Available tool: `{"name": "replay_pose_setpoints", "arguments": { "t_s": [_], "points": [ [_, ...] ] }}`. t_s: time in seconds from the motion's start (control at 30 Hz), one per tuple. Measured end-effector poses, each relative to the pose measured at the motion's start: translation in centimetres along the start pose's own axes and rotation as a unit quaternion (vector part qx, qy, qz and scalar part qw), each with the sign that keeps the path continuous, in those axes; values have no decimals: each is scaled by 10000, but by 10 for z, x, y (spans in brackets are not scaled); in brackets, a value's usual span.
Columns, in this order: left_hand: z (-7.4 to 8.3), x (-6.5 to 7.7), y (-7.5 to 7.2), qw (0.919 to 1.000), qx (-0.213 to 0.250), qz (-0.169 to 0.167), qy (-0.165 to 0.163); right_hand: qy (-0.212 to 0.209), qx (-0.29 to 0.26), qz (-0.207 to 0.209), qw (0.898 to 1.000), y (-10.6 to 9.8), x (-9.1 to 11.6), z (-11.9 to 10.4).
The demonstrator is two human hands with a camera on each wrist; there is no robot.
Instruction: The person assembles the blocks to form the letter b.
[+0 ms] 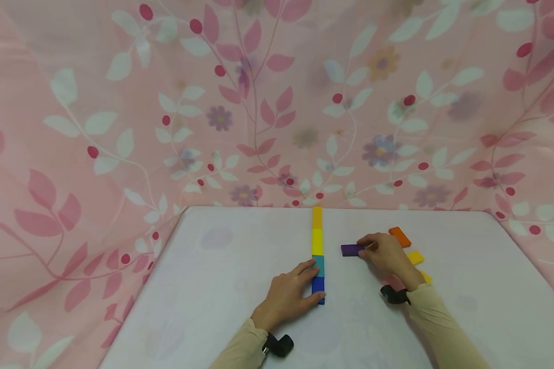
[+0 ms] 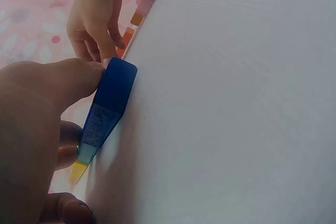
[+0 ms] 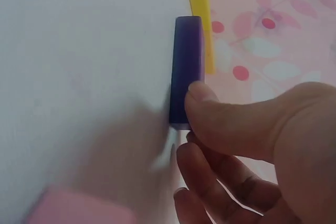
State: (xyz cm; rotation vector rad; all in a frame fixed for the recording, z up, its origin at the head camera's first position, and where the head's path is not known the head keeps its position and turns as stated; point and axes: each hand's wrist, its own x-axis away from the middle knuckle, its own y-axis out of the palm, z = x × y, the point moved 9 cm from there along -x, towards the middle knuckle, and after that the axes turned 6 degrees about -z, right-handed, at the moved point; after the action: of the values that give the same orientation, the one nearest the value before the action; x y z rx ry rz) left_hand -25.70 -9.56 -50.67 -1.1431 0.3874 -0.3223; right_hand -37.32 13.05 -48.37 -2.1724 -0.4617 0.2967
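Note:
A straight row of flat blocks runs away from me: dark blue [image 1: 317, 285] nearest, then teal [image 1: 320, 265], yellow [image 1: 317, 242] and yellow-orange [image 1: 317, 218] at the far end. My left hand [image 1: 286, 294] lies along the left side of this row, thumb at the blue block and fingertips at the teal one. Right of the row, my right hand [image 1: 388, 251] pinches a purple block [image 1: 349, 250] by its right end. In the right wrist view the thumb presses on the purple block [image 3: 186, 66], and the other fingers curl below it.
Beside and behind my right hand lie an orange block [image 1: 400, 237], two yellow blocks [image 1: 415, 257] and a pink block [image 1: 394, 281], partly covered by the arm. The white table [image 1: 240, 236] ends at a pink floral cloth [image 1: 277, 118]. Both wrists wear black cameras [image 1: 281, 346].

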Motion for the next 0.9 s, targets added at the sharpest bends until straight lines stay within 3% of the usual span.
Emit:
{"name": "replay_pose_setpoints", "arguments": {
  "t_s": [0.2, 0.5, 0.9],
  "points": [
    [-1, 0, -1, 10000, 19, -16, -16, 73, -92, 191, 9997, 7, -6, -6],
    [0, -1, -1, 10000, 28, -54, -54, 491, -170, -58, 9986, 18, -30, -12],
    [-1, 0, 0, 9998, -16, -108, -173, 520, -368, 68, 9979, 27, -44, -17]
  ]
}}
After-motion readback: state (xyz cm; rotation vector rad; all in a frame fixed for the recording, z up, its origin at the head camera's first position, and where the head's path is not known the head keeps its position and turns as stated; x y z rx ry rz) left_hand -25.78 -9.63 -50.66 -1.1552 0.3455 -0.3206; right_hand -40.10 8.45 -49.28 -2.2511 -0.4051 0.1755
